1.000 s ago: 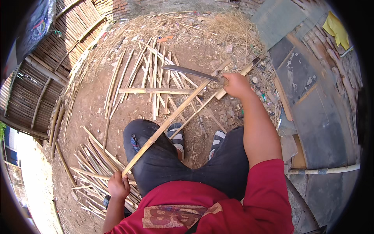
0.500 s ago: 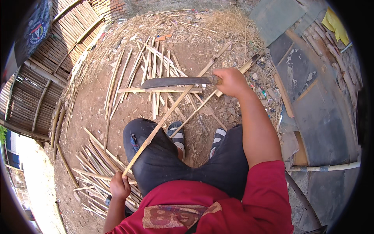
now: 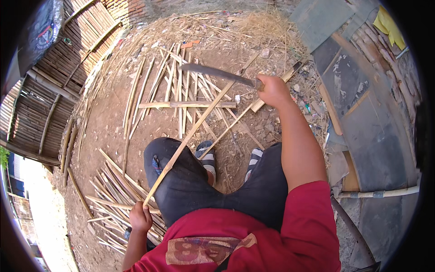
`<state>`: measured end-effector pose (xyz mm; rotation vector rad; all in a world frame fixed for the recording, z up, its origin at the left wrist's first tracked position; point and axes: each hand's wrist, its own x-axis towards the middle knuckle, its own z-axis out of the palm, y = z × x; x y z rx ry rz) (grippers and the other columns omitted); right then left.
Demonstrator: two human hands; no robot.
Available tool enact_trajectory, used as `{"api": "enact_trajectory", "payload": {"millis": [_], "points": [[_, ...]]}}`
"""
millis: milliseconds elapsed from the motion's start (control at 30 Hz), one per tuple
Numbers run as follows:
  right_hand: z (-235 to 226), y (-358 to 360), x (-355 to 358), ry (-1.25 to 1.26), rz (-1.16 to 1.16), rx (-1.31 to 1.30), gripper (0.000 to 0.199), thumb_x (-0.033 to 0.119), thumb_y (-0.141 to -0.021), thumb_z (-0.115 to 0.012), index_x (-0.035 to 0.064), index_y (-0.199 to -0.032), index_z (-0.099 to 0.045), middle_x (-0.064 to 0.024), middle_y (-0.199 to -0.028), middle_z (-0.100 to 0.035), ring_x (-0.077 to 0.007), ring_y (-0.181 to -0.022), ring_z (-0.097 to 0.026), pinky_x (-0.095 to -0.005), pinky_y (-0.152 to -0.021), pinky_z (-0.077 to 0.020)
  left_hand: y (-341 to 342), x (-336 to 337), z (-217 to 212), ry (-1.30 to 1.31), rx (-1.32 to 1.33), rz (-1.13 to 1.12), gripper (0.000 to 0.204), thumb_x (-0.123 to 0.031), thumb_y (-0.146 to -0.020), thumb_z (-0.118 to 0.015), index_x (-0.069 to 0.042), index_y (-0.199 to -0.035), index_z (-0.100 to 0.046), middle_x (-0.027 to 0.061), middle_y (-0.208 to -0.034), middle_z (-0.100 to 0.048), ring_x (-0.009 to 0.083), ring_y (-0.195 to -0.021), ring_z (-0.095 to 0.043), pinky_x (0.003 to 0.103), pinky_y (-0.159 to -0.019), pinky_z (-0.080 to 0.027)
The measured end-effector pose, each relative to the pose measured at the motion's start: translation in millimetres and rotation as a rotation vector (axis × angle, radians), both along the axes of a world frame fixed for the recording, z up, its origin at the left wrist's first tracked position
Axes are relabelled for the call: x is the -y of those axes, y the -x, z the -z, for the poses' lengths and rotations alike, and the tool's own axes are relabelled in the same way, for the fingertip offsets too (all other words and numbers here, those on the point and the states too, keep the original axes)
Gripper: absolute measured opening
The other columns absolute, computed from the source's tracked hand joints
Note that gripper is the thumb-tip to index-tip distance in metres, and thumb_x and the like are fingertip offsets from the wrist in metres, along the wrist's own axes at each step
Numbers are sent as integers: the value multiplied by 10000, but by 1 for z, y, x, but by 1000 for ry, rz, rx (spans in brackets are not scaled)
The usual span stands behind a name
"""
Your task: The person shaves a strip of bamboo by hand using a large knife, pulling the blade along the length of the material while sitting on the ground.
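My right hand (image 3: pixel 273 91) is closed round the handle of a machete (image 3: pixel 217 73), whose dark blade points left and slightly away from me. The blade crosses over the far part of a long bamboo strip (image 3: pixel 183 144); whether it touches the strip I cannot tell. My left hand (image 3: pixel 140 216) grips the near end of this strip, by my left thigh. From there the strip runs slantwise over my left knee toward the far right. Beneath its far half lies a flat wooden piece (image 3: pixel 181 104) on the ground.
Split bamboo strips (image 3: pixel 181 81) lie crisscrossed on the dirt ahead. A pile of more strips (image 3: pixel 113 199) is beside my left leg. Dark sheets (image 3: pixel 371 136) lie to the right, with a pole (image 3: pixel 385 192) near them. A bamboo wall (image 3: pixel 36 118) stands left.
The machete has lifted and tilted, its tip swinging away from me and to the right. My right hand shifted slightly right. My left hand and the strip's near end hardly moved.
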<state>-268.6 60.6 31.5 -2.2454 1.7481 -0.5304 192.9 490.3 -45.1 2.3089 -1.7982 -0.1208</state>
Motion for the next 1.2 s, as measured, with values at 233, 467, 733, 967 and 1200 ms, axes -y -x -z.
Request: {"api": "enact_trajectory", "payload": {"millis": [233,467,733,967,1200], "points": [[60,87,41,-7,448,344,737,295,-800,-755,-51,-1416,-545,-269,-1312,-650,-364,-1244,-626,-418,-1060,-488,-10,-10,14,25,-51,-31,322,-297,-1058,-427,-21,-955,-558,274,-792,-608,523,-752,-588,594,-648,-447],[-6,33,1,113,167,383,763,439,-825,-798,-26,-1389,-579,-253,-1248,-683,-345,-1190,-663,-435,-1005,-515,-7,-5,7,10,-70,-17,320,-293,-1060,-425,-12,-989,-562,269,-789,-602,524,-763,-588,592,-651,-447],[-47,-26,-32,-35,-265,-124,480,302,-776,-797,161,-1226,-713,-184,-1024,-735,-370,-967,-702,-481,-844,-556,-8,-9,10,-41,-98,-49,300,-297,-1043,-488,-12,-968,-546,266,-822,-611,518,-765,-589,588,-657,-454],[-24,-2,-16,38,-25,4,454,293,-782,-780,194,-1220,-717,-173,-1017,-735,-366,-985,-700,-479,-851,-557,-9,-6,12,-8,-4,-48,282,-283,-1033,-510,-22,-933,-545,260,-788,-599,508,-741,-588,581,-643,-455],[-5,4,-4,-89,-62,-36,468,237,-792,-753,155,-1250,-705,-174,-1126,-729,-354,-1041,-698,-472,-897,-557,-13,-7,19,47,22,-33,263,-274,-1007,-539,-22,-936,-556,246,-793,-607,495,-730,-594,570,-635,-465]]}}
